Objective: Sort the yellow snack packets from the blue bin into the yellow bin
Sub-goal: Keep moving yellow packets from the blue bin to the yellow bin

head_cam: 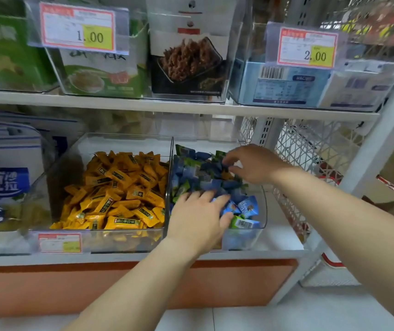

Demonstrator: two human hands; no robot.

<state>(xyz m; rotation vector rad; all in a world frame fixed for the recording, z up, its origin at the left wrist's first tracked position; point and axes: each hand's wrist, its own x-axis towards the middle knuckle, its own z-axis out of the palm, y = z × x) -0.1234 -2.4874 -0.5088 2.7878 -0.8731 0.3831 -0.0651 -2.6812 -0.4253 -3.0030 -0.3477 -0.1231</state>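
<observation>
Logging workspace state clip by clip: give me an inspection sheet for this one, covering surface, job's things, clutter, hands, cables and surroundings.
Surface: white shelf board carrying two clear bins side by side.
Job's things: yellow bin full of yellow packets; blue bin holds blue and green packets, with a stray yellow packet among them.
Clutter: nothing seen.
Hands: left hand flat on the blue pile; right hand fingers curled beside the stray packet, grip unclear.
Cables: nothing seen.
Surroundings: boxed goods and price tags above; wire mesh panel at right.
</observation>
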